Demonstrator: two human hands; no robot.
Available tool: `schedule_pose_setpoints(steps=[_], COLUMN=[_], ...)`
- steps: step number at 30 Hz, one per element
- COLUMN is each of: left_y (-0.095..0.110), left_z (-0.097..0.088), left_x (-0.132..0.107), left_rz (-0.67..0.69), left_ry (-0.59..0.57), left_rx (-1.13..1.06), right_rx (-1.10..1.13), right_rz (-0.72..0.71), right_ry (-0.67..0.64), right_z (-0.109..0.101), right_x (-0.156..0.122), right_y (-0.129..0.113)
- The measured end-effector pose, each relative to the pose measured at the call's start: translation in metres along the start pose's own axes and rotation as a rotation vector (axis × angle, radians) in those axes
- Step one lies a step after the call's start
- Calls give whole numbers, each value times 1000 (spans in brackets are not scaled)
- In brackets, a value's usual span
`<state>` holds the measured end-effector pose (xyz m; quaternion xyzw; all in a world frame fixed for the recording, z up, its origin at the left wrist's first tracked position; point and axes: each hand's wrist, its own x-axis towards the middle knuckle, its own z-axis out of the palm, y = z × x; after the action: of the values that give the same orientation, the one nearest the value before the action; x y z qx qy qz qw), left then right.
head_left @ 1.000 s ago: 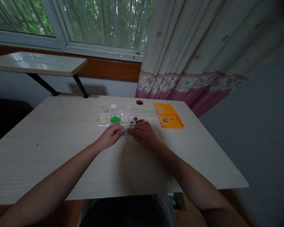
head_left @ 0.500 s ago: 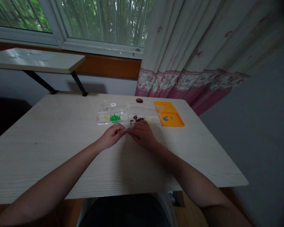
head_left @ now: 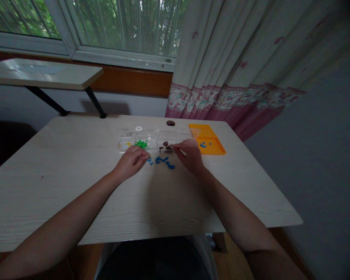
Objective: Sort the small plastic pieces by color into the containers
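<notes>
My left hand [head_left: 132, 160] is closed in a pinch just above the table, with a small blue piece [head_left: 149, 160] at its fingertips. Beside it on the tabletop lies a loose row of small dark blue pieces [head_left: 162, 160]. My right hand [head_left: 190, 153] reaches over the front of a clear compartment box [head_left: 152, 144], thumb and finger pinched at the small brown pieces [head_left: 167, 145]. Whether anything is between those fingers I cannot make out. Green pieces [head_left: 141, 144] and a few yellow ones [head_left: 128, 144] sit in the box's left compartments.
Right of the clear box stands an open orange case [head_left: 215, 146] with several small blue pieces [head_left: 203, 144] inside. Behind the box is a round hole [head_left: 170, 123] in the wooden table [head_left: 116, 210]. A raised shelf [head_left: 46, 74] stands at the back left, a curtain [head_left: 221, 89] behind.
My hands, fingertips together half a second ago, have parted. The right one moved right and away from me to the brown pieces; the left drew slightly left. The blue row is now uncovered.
</notes>
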<state>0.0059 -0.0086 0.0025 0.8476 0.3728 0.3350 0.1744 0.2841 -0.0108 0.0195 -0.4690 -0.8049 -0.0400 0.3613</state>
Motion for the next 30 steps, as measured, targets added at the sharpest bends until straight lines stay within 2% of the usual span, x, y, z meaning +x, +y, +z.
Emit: schedule_pose_setpoints(steps=[7, 13, 15, 22, 27, 30], left_y=[-2, -7, -7, -1, -1, -1], left_z=[0, 5, 5, 5, 6, 6], left_x=[-2, -4, -4, -3, -3, -4], left_rz=[73, 83, 86, 99, 100, 99], left_ry=[-130, -158, -161, -177, -177, -178], left_rx=[117, 163, 165, 148, 150, 144], right_rx=[-306, -373, -366, -390, -429, -442], right_rz=[259, 447, 508, 770, 795, 780], right_ry=[167, 290, 259, -11, -65, -32], right_z=[-30, -47, -49, -45, -44, -45], right_x=[2, -4, -8, -23, -24, -22], right_y=[59, 88, 97, 119, 117, 115])
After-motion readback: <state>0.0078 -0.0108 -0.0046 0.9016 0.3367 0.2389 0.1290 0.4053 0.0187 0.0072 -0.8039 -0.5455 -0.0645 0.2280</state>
